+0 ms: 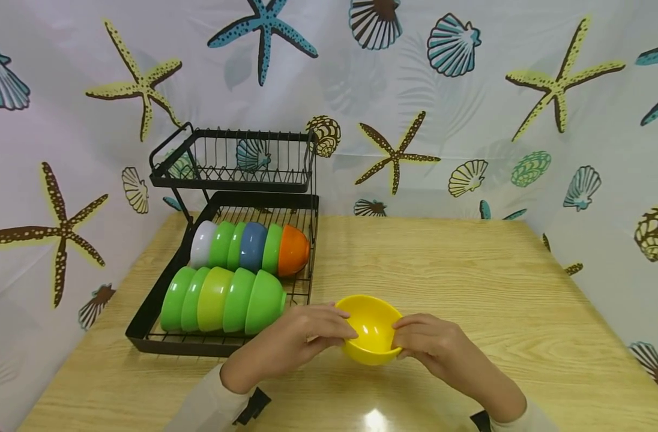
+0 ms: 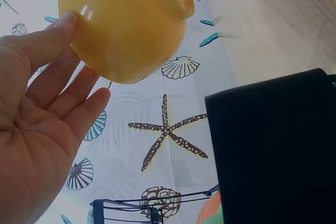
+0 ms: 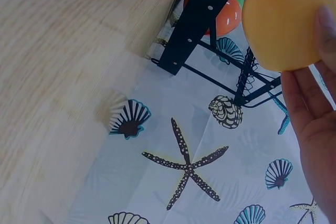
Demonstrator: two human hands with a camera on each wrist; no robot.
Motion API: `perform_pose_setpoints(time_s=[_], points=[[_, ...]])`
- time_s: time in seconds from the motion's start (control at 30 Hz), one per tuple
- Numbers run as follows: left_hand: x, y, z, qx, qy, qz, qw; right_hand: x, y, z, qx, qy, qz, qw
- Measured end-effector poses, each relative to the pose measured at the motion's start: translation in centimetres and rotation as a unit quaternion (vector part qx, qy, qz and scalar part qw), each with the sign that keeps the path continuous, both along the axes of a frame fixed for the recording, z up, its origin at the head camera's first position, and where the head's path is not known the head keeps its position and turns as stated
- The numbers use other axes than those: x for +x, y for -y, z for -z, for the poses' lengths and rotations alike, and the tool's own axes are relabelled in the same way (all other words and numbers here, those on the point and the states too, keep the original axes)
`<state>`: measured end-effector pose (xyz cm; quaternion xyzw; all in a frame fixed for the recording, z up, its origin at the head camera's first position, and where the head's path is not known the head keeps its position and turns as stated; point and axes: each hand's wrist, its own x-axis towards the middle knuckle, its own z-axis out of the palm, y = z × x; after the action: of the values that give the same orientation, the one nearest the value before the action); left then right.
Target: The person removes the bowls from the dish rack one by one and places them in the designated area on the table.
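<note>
A yellow bowl (image 1: 369, 324) is held between both hands over the front of the table, its mouth tipped up toward the head camera. My left hand (image 1: 313, 329) grips the left rim, fingers over the edge. On the opposite side my right hand (image 1: 431, 342) pinches the right rim the same way. From the left wrist, the outside of the bowl (image 2: 123, 24) shows, with the left thumb (image 2: 65, 22) against its wall. The right wrist view has the bowl (image 3: 286, 22) at the upper right, the right hand (image 3: 315, 108) below it.
Left of the hands stands a black two-tier dish rack (image 1: 226, 186). Its lower tier holds two rows of bowls on edge, mostly green bowls (image 1: 264, 303), with a white bowl (image 1: 203, 243), a blue bowl (image 1: 252, 246) and an orange bowl (image 1: 293, 251). Patterned curtains surround the wooden table (image 1: 469, 270).
</note>
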<state>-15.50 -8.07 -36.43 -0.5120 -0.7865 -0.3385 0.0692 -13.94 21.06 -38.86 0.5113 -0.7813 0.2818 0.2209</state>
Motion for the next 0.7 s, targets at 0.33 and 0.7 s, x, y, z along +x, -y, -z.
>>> perform_pose_setpoints(time_s=[0.33, 0.7], points=[[0.4, 0.7, 0.2, -0.011, 0.023, -0.082, 0.9963, -0.6, 0.1, -0.1, 0.012, -0.001, 0.043, 0.999], [0.8, 2.6, 0.3, -0.021, 0.029, -0.147, 0.9885, -3.3, 0.4, 0.3, 0.019, -0.063, 0.131, 0.9892]])
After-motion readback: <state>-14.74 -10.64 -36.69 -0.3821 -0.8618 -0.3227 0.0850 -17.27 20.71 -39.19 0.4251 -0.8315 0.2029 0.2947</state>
